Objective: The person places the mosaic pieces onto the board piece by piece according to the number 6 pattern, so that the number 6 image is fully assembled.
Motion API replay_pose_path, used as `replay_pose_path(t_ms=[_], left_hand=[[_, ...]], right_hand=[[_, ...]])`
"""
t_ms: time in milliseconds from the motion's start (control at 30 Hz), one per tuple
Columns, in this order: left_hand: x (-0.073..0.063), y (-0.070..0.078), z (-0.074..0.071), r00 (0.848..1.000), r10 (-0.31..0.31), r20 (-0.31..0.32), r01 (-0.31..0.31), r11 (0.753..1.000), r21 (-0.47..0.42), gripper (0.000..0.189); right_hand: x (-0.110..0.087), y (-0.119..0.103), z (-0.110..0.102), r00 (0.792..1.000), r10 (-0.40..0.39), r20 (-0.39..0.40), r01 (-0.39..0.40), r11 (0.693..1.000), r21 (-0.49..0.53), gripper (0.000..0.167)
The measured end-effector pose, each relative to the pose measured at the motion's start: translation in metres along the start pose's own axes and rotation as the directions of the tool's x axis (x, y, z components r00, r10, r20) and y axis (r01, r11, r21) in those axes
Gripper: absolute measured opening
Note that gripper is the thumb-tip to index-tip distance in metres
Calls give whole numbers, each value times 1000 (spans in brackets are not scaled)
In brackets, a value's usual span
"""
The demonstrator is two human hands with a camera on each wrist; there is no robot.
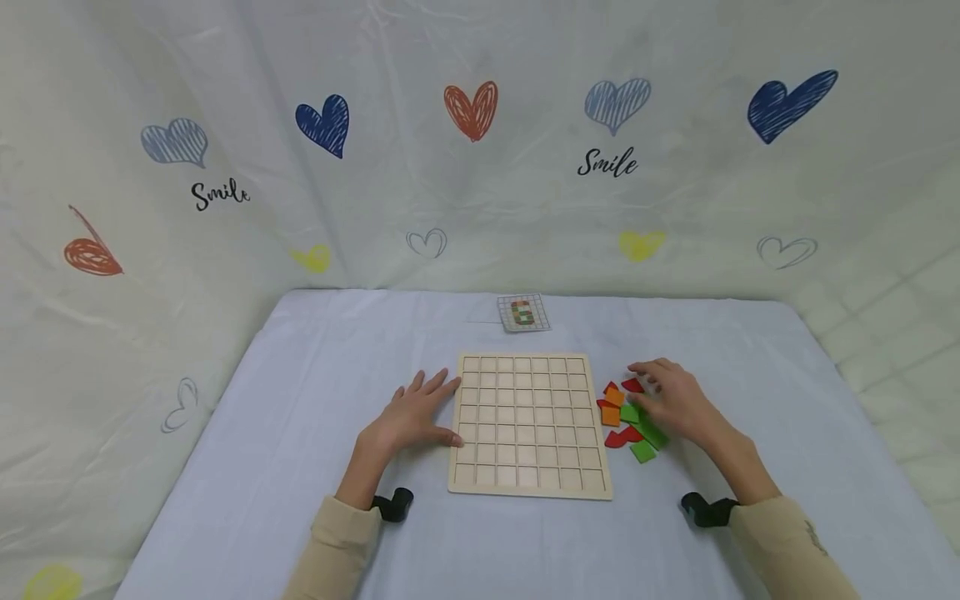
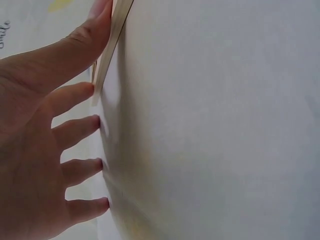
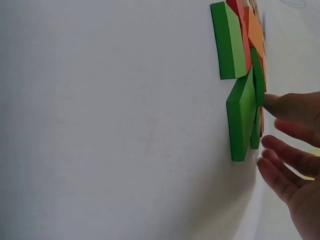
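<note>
A wooden board point(image 1: 526, 414) with a grid of square cells lies in the middle of the table in the head view. Beside its left edge rests my left hand point(image 1: 408, 417), fingers spread; the thumb and forefinger touch the edge. Just right of the board is a loose cluster of flat pieces: green pieces point(image 1: 651, 433), orange pieces point(image 1: 611, 415) and red pieces point(image 1: 632, 385). Over that cluster is my right hand point(image 1: 675, 404), loosely bent. In the right wrist view its thumb point(image 3: 290, 105) touches a thin green piece point(image 3: 258, 75), and the other fingers are apart from it.
A small card point(image 1: 523, 313) with a grid and a coloured pattern lies beyond the board. White cloth point(image 1: 330, 375) covers the table. Behind it hangs a white curtain point(image 1: 525, 208) printed with hearts. Black wrist devices point(image 1: 396, 505) sit at both sleeves.
</note>
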State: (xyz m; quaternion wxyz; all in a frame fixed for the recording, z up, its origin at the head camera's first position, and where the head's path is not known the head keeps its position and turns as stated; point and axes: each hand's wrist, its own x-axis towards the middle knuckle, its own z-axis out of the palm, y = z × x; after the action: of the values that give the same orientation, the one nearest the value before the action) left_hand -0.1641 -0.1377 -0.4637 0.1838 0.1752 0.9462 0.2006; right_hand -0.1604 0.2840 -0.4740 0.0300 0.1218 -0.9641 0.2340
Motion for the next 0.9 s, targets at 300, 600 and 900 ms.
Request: replay_pose_path(t_ms=[300,600,900], left_hand=[[0,0,0,1000,3,-12,-3,1000,-13,101],[-1,1,0,1000,3,-10,-3,1000,-22,101],[-1,1,0,1000,-3,-16,3,1000,-16,101]], right_hand=[[10,5,4,999,30,33,-30,999,-14,30],[17,7,2,995,52,82,-51,999,-12,23],[17,10,4,997,40,67,-42,999,34,25]])
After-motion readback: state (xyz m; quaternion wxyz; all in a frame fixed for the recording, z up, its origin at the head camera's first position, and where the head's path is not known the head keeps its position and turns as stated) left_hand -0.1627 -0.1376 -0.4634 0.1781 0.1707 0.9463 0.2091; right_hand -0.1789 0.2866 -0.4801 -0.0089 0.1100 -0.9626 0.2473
